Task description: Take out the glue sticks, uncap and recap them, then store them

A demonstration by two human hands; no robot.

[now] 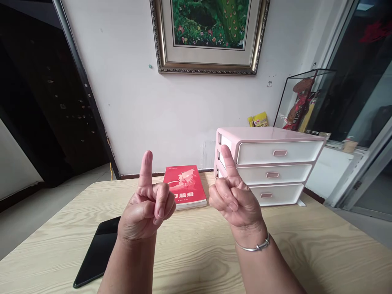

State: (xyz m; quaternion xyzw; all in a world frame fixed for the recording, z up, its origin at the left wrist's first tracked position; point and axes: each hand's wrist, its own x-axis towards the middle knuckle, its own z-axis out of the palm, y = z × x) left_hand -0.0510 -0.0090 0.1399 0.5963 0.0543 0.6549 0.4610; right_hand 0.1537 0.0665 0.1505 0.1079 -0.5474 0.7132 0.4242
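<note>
My left hand [148, 208] is raised above the table with its palm side towards me. Its index finger points straight up, while the thumb and other fingers are folded in with nothing in them. Beside it, my right hand [237, 200] makes the same shape, index finger up and leaning slightly left, and it too holds nothing. A silver bangle [255, 248] circles the right wrist. Behind and between the hands lies a red book [186, 181], partly covered by the left hand. A black tablet [99, 253] rests under the left forearm, which hides part of it.
A pink and white drawer unit [278, 153] stands at the back right of the wooden table [196, 253]. Behind it are a yellow packet [260, 119] and a glass case [301, 100]. A framed picture [208, 67] hangs on the wall.
</note>
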